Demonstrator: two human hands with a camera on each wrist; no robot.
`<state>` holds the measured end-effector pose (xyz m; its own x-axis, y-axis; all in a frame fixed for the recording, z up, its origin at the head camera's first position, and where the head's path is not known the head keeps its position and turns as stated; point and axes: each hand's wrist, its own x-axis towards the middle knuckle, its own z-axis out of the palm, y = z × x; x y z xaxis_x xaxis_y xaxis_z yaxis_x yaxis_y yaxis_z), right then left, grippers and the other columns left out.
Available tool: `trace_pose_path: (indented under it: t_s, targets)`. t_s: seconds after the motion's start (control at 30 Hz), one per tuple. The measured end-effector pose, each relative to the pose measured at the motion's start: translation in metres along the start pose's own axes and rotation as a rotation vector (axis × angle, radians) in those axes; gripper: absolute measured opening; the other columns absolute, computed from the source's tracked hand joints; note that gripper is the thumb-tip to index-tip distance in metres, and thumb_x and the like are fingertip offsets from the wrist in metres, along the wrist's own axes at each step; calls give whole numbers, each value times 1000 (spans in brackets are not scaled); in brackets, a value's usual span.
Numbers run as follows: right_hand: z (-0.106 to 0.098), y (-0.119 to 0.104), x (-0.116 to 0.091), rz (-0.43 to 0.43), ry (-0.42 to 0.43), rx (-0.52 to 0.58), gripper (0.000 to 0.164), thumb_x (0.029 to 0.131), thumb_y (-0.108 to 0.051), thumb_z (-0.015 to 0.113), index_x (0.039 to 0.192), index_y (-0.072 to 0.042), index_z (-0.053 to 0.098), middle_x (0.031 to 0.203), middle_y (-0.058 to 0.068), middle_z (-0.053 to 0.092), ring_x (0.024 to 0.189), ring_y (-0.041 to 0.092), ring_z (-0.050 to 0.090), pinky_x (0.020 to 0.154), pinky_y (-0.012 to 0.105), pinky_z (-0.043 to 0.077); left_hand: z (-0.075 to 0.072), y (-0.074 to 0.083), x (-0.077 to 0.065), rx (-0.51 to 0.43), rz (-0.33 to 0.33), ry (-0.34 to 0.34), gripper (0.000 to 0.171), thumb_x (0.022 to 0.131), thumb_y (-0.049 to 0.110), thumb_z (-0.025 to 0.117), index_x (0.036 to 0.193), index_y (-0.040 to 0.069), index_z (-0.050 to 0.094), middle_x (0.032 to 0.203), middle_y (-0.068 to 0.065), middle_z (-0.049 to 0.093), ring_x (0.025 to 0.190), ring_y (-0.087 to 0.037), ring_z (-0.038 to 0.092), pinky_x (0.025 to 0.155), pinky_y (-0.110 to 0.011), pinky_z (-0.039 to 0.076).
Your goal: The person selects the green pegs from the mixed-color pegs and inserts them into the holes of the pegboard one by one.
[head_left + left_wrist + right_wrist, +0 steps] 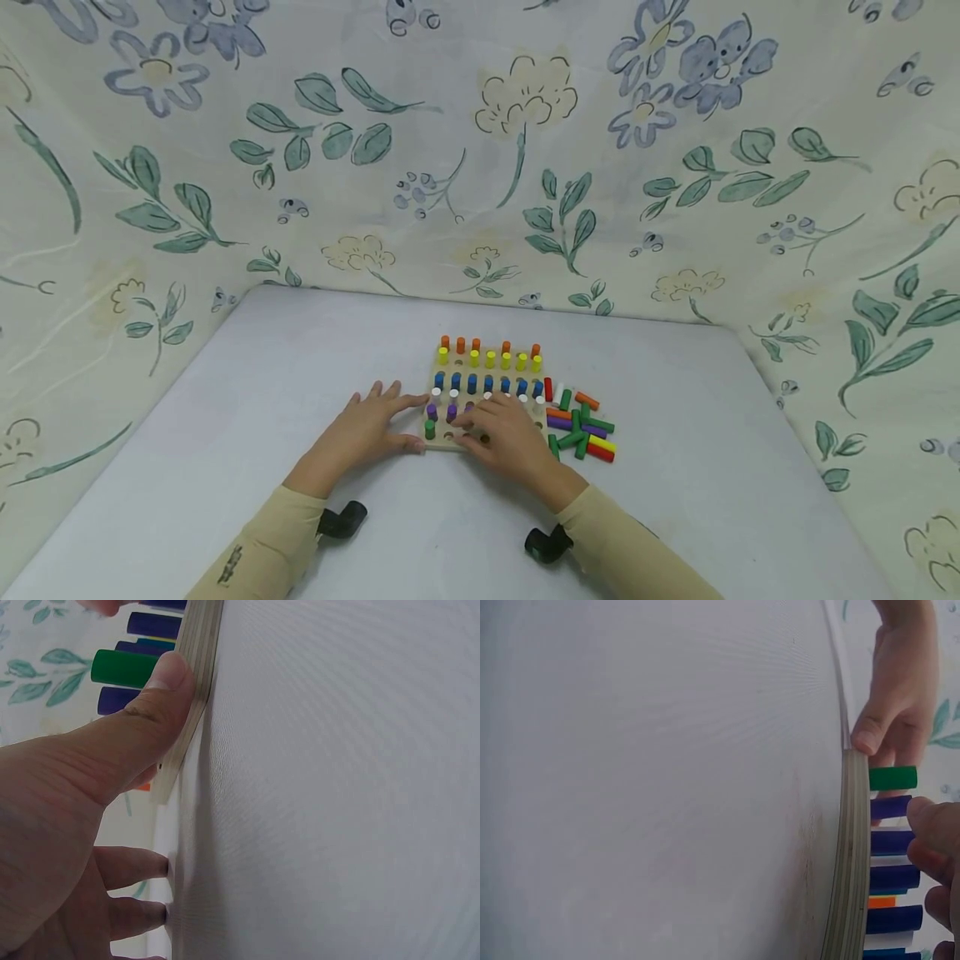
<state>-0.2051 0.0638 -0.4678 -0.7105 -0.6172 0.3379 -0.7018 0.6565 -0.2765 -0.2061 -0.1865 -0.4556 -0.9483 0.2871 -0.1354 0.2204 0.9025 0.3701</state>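
Viewed from the head camera, I observed a white worktop (697,467), bounded behind and on both sides by pale wall covering (457,100) printed with blue flowers, cream blossoms and green sprigs. I recorded soft light, with faint creases at left.

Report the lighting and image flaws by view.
Head: brightest, with pale sheen streaks at left on the floral backdrop; left wrist: dim, a soft shadow on the tabletop along the pegboard; right wrist: dim too, faint ripples patterning the tabletop.

Matt layered-wood board (848,859), smooth green peg (892,778)
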Motion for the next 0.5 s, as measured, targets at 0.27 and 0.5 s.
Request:
trace_pose_path:
  t_s: [0.27,0.5]
  targets:
    - [-4,4,-6,18,-6,-4,22,95,-35,73,115,-25,76,106,-11,73,104,12,57,97,35,50,1,0,1,11,1,14,79,80,54,80,148,23,55,156,-32,36,145,-59,23,115,-74,17]
    - [-7,7,-12,31,6,5,20,94,-34,75,113,-25,76,109,-10,73,103,13,58,96,37,51,2,0,1,4,0,11,79,80,54,80,149,22,55,156,-33,35,145,-59,23,115,-74,17]
